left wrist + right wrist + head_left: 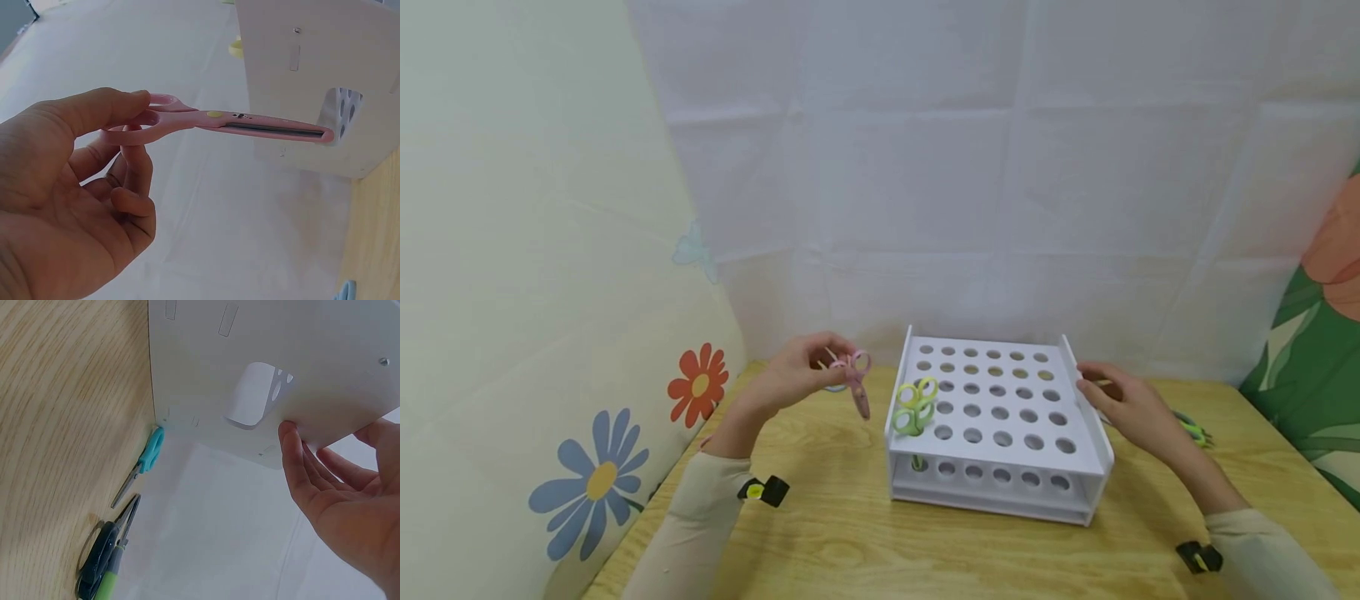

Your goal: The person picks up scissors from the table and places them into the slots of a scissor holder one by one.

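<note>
My left hand [805, 364] pinches a pair of pink scissors [859, 390] by the finger loops, left of the white rack [1000, 454]. In the left wrist view the scissors' blades [275, 127] are closed and point toward the rack's side. Yellow-handled scissors [928, 387] and green-handled scissors [913, 422] stand in holes at the rack's front left. On the other side, my right hand [1131, 408] grips the upper edge of the rack's right panel. In the right wrist view its fingertips [288, 429] press the panel's outer face, beside an oval cutout.
Right of the rack, teal scissors [151, 452] and dark-blue scissors [100, 553] lie on the wooden table [820, 517], with a green handle [109, 578] alongside. Light-blue scissors [347, 291] lie partly visible on the left. A white cloth [925, 167] hangs behind.
</note>
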